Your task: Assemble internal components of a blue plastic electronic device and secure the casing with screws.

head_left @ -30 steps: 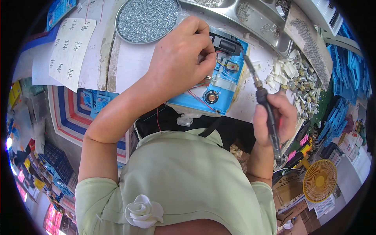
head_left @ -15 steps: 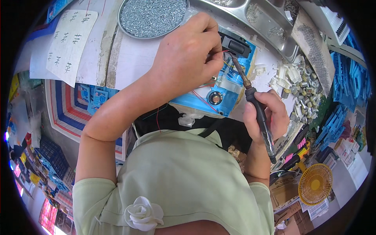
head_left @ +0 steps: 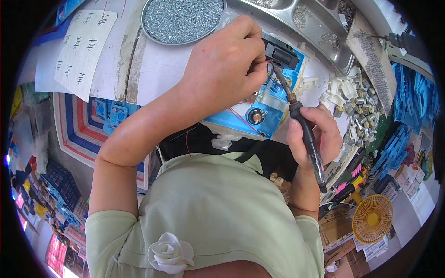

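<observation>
With its fingers pinched together, my left hand [head_left: 222, 62] holds a thin red wire [head_left: 269, 61] over an opened blue plastic casing [head_left: 241, 121]. The casing holds a small round speaker [head_left: 255, 116], a black block [head_left: 282, 56] and loose wires. My right hand [head_left: 324, 134] is wrapped round the black handle of a soldering iron [head_left: 307, 132]. The iron's tip meets the casing beside the black block, close to the red wire's end. My left fingers partly cover the casing, and whether the tip touches the wire is too small to tell.
A round tray of small screws [head_left: 181, 21] stands beyond my left hand. Metal compartment trays [head_left: 320, 34] curve along the back right. White and metal parts [head_left: 354, 109] are heaped right of the casing. A dark tool with a thin bit [head_left: 401, 42] shows at upper right.
Both hands, the wire and the soldering iron stay almost where they were. At the upper right, a dark tool with a thin bit has come into view.
</observation>
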`<action>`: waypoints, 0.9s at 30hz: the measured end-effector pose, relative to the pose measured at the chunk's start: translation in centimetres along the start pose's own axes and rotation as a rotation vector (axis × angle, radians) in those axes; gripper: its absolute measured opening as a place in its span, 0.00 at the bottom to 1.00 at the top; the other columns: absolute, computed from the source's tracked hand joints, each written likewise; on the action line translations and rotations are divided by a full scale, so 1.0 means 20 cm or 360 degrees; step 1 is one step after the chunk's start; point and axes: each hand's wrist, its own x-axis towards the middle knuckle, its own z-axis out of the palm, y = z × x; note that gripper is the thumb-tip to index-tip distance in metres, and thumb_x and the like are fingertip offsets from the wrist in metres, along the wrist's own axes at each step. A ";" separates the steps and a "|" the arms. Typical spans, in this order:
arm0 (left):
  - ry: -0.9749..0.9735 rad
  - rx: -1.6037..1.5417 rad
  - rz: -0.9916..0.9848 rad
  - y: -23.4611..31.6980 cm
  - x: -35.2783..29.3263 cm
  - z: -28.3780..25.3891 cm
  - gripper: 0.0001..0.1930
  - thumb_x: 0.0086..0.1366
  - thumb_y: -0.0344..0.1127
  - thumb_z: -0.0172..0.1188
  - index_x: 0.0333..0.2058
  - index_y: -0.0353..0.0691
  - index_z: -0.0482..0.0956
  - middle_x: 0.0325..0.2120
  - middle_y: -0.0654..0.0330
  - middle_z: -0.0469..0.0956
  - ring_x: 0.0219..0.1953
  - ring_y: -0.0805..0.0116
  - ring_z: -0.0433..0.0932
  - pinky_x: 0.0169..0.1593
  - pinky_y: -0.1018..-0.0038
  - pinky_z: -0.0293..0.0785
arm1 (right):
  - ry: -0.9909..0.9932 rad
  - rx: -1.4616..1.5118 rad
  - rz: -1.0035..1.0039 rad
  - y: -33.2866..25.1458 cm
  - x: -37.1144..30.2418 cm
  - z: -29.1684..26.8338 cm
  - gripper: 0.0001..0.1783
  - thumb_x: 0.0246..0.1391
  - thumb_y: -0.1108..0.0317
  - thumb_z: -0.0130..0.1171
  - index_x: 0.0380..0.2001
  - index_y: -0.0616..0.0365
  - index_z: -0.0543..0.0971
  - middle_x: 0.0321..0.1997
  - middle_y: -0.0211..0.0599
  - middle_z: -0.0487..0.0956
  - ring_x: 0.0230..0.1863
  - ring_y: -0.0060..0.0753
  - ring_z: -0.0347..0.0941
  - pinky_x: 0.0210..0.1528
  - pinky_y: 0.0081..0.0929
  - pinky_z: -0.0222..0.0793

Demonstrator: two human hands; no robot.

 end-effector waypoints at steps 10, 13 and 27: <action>0.0046 0.0020 0.0028 -0.01 0.00 0.01 0.05 0.50 0.24 0.67 0.26 0.35 0.78 0.33 0.59 0.74 0.30 0.62 0.77 0.32 0.71 0.76 | -0.0004 0.0007 0.0058 -0.01 0.00 -0.01 0.19 0.46 0.74 0.73 0.41 0.61 0.79 0.21 0.34 0.76 0.18 0.29 0.66 0.21 0.25 0.60; 0.0041 0.0015 0.0005 0.00 0.00 0.01 0.05 0.50 0.24 0.67 0.25 0.35 0.78 0.33 0.59 0.74 0.30 0.62 0.77 0.32 0.71 0.76 | 0.0013 0.0006 0.0039 -0.01 0.00 -0.01 0.18 0.46 0.73 0.73 0.41 0.61 0.79 0.21 0.34 0.76 0.18 0.29 0.67 0.20 0.25 0.60; 0.0073 0.0006 -0.0033 0.01 0.01 0.02 0.06 0.49 0.24 0.66 0.25 0.34 0.77 0.33 0.59 0.74 0.28 0.63 0.77 0.30 0.72 0.75 | -0.0020 0.0006 0.0050 -0.02 0.00 -0.03 0.18 0.47 0.74 0.73 0.42 0.62 0.78 0.22 0.36 0.78 0.18 0.30 0.67 0.21 0.25 0.60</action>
